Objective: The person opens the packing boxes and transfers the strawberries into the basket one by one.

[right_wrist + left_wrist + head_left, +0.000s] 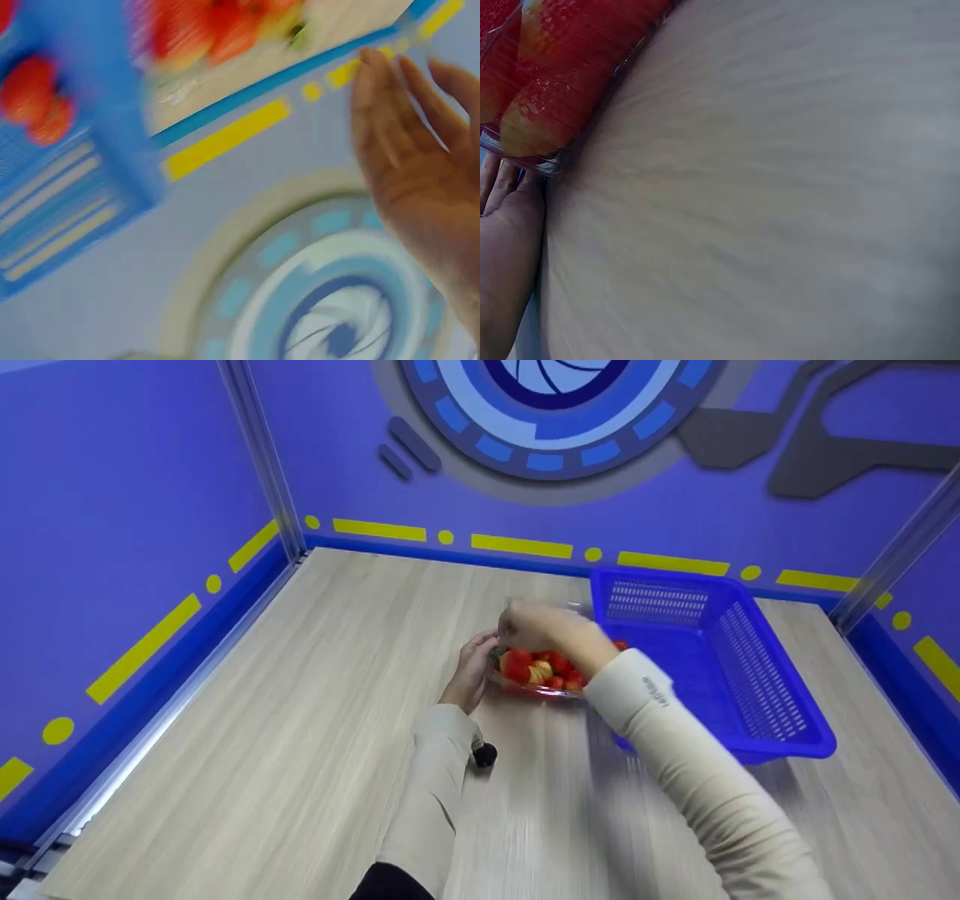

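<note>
A clear plastic box [541, 691] of red and yellowish strawberries [516, 666] stands left of the blue basket. My left hand [470, 671] rests against the box's left side; the left wrist view shows that hand [508, 251] with its fingers along the clear wall, below the strawberries [549, 105]. Above the back left part of the box is my right hand [536, 626], its forearm crossing over the fruit. In the blurred right wrist view the right hand [420, 154] has extended, slightly bent fingers and nothing visible in its grasp.
The blue slotted basket [720, 660] stands right of the box, near the back wall. Red fruit [30, 90] shows against blue plastic in the right wrist view. A black round object [484, 754] is beside the left cuff. Blue-violet panels [450, 502] enclose the wooden table [337, 660].
</note>
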Action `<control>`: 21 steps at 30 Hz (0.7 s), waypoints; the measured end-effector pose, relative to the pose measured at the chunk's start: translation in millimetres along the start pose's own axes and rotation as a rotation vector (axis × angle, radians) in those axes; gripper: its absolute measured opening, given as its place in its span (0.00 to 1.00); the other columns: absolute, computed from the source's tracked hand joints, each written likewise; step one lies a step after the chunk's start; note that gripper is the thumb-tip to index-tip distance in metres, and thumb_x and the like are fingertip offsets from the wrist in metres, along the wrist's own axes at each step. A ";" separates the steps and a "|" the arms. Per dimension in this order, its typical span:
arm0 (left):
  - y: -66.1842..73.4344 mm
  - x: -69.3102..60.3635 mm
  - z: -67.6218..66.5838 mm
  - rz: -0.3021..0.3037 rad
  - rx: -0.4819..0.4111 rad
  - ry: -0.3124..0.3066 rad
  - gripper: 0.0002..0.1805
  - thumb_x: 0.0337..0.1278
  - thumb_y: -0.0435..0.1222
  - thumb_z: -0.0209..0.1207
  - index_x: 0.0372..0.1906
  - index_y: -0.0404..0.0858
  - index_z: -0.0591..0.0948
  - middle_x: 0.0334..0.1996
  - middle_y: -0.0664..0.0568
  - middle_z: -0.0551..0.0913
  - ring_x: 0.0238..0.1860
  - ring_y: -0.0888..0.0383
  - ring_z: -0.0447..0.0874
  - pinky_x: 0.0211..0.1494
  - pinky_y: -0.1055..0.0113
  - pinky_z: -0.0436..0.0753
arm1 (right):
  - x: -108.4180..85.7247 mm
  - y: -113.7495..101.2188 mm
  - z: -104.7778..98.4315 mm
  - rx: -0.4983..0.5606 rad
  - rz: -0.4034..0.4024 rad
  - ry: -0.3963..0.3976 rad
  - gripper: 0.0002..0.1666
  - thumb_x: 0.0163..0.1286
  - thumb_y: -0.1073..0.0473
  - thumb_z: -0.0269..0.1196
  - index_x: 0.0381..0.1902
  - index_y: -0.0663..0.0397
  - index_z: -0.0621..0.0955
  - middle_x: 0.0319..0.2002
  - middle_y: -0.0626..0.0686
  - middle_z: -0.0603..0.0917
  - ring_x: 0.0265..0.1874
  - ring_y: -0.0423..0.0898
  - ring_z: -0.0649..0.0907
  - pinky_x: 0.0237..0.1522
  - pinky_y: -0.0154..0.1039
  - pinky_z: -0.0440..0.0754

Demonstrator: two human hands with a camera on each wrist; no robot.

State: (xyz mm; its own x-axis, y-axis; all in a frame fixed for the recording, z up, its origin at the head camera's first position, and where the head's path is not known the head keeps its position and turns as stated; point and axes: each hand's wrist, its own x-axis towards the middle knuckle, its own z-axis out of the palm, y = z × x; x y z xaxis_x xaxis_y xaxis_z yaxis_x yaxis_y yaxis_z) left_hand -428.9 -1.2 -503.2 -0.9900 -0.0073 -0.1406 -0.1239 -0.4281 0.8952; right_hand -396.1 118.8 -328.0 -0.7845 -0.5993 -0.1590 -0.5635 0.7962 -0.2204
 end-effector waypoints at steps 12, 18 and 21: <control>-1.2 0.7 -0.4 -0.048 0.004 -0.043 0.16 0.75 0.33 0.49 0.59 0.34 0.79 0.54 0.49 0.84 0.56 0.58 0.80 0.60 0.67 0.77 | 10.8 2.8 31.2 -0.016 0.074 -0.220 0.13 0.64 0.64 0.68 0.47 0.59 0.86 0.37 0.54 0.84 0.34 0.47 0.80 0.48 0.40 0.85; -3.9 4.9 -0.5 0.003 -0.089 -0.022 0.12 0.68 0.26 0.51 0.52 0.31 0.80 0.44 0.52 0.82 0.48 0.59 0.79 0.53 0.70 0.77 | -7.2 25.0 -9.2 0.089 0.056 -0.137 0.23 0.63 0.63 0.68 0.57 0.59 0.83 0.47 0.59 0.87 0.42 0.51 0.83 0.49 0.44 0.86; -3.4 6.5 -0.3 0.014 -0.080 0.003 0.14 0.67 0.26 0.53 0.54 0.29 0.80 0.47 0.51 0.83 0.51 0.58 0.79 0.57 0.69 0.78 | -20.0 49.1 -36.8 0.099 0.053 0.023 0.24 0.62 0.66 0.67 0.58 0.60 0.84 0.45 0.60 0.87 0.38 0.50 0.82 0.41 0.39 0.84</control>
State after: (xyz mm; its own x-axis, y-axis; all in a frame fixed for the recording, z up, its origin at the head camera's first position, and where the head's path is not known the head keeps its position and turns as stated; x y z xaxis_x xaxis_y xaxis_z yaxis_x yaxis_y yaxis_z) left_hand -434.9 0.0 -507.3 -0.9914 -0.0160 -0.1297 -0.1046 -0.4984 0.8606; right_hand -417.7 173.0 -300.2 -0.8191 -0.5535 -0.1510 -0.4936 0.8140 -0.3063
